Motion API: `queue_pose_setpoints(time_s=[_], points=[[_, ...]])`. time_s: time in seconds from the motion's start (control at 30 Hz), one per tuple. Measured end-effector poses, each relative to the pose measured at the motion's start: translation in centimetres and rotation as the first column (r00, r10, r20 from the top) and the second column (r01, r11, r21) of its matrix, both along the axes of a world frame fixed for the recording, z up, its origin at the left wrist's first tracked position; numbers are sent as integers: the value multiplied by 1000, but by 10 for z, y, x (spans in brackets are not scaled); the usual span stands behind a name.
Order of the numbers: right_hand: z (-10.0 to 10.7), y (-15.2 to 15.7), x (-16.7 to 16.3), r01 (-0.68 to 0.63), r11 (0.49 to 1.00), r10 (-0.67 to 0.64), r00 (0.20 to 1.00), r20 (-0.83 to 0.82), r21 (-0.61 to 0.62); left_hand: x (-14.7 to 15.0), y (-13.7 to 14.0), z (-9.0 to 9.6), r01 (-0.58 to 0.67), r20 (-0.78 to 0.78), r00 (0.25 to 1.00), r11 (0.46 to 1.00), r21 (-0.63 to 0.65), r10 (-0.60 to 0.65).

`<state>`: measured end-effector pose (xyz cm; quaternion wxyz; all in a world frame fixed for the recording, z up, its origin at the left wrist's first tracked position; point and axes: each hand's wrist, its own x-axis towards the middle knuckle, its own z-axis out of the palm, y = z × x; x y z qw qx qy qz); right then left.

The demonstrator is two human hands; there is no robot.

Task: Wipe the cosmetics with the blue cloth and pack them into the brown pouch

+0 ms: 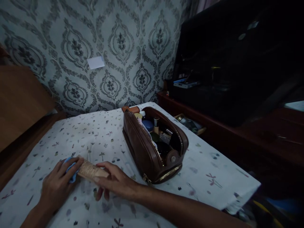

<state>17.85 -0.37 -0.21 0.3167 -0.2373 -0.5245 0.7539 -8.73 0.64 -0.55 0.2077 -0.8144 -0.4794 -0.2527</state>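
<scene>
My left hand (pixel 59 180) is closed on a crumpled light-blue cloth (pixel 73 176), which is pressed against one end of a beige, tube-like thing (pixel 89 170). The beige thing looks ridged or wrapped; its exact kind I cannot make out. At its other end, my right hand (pixel 114 180) grips it between thumb and fingers, low over the tabletop. Just beyond the right forearm stands a brown leather toiletry bag (pixel 140 144), unzipped. Inside it are a round blue lid (pixel 148 125), small tubes and dark containers, partly hidden by the bag's walls.
A white patterned cloth (pixel 95 133) covers the table. Behind the bag lies an orange-brown item (pixel 133 109). A large black television (pixel 228 63) stands on a dark red cabinet (pixel 228 142) to the right, with a small tray (pixel 202 130) beside the table edge. Brown wooden furniture (pixel 21 101) borders the left.
</scene>
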Motion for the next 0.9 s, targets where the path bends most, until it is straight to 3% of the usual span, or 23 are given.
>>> queue_pose_setpoints(time_s=[0.1, 0.17, 0.2, 0.27, 0.33, 0.37, 0.43, 0.5, 0.57, 0.7, 0.8, 0.9], points=[[-6, 4, -5, 44, 992, -52, 996, -71, -116, 16, 0, 7, -43, 289, 954, 988, -149, 85], [-8, 6, -6, 106, 985, -117, 990, -77, -136, 31, -3, 15, -87, 548, 806, 960, -265, 225], [-9, 6, -6, 147, 981, -156, 985, -71, -126, 39, -5, 19, -98, 662, 680, 935, -342, 314], [-10, 6, -6, 212, 976, -214, 976, -37, -55, 58, -12, 25, -20, 801, 349, 859, -512, 486], [-12, 2, -5, 270, 957, -274, 961, 26, 110, 80, -22, 24, 200, 791, 12, 773, -602, 612], [-12, 0, -4, 299, 925, -319, 946, 54, 233, 90, -27, 22, 323, 759, -95, 741, -588, 644], [-14, -6, -4, 324, 805, -416, 905, 84, 498, 110, -36, 16, 438, 725, -146, 701, -562, 673], [-15, -13, -3, 278, 686, -467, 877, 114, 672, 124, -42, 11, 524, 706, -190, 679, -515, 682], [-13, -19, -2, 188, 645, -461, 869, 182, 741, 131, -44, 9, 554, 681, -266, 686, -471, 682], [-4, -24, -1, 22, 606, -446, 837, 317, 795, 134, -36, 19, 459, 672, -365, 752, -473, 645], [-1, -25, -2, -107, 562, -491, 755, 435, 820, 132, -29, 30, 397, 655, -439, 787, -473, 615], [-4, -28, -7, -209, 460, -572, 673, 468, 863, 126, -22, 36, 336, 647, -503, 819, -464, 573]])
